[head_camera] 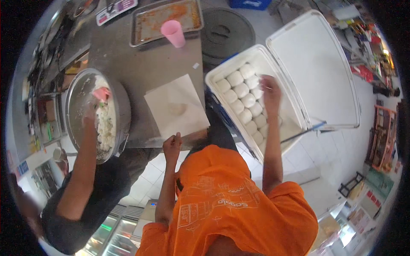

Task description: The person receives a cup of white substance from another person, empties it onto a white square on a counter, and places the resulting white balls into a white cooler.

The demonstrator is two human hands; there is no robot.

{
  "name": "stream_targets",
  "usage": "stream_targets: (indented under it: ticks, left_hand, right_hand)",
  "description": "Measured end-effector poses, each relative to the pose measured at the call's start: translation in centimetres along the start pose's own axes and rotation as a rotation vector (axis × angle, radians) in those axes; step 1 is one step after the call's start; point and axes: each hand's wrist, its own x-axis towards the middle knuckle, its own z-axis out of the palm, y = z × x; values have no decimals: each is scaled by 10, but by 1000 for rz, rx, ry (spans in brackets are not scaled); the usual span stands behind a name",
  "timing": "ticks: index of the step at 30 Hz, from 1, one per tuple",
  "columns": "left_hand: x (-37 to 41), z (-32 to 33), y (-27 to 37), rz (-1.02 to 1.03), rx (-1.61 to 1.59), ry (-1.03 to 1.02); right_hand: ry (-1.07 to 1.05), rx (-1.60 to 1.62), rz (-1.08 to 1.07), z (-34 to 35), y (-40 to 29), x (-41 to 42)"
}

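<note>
My left hand [172, 146] is at the table's front edge, its fingers curled in and its thumb by the near edge of a stack of pale paper sheets [175, 110]; no object shows in it. A faint round stain marks the top sheet. Over an open cooler box [290, 112] on the right hangs my right hand [271, 91], blurred, with bent fingers. Whether it touches or holds anything is unclear. Rows of rounded white packets [242, 90] fill much of the box's floor; my right forearm hides some of them.
At left, a co-worker's hand [89, 112] reaches into a large metal pot [123, 108] of white rice [107, 128], with a pink thing [102, 93] in it. A pink cup [174, 35] stands by a stained baking tray [141, 33]. Behind the cooler is a lidded grey bin [230, 28].
</note>
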Motion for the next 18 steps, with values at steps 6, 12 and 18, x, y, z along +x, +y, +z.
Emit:
stream_targets:
  ticks: [6,12,18]
  left_hand:
    - [14,-8,-63,463,553,148]
    - [15,-16,-89,465,635,111]
    - [20,-6,-99,656,765,177]
  right_hand:
    - [-199,99,-65,280,-112,68]
    - [-2,-201,-211,377,-66,119]
    - [143,-10,-120,353,-20,88]
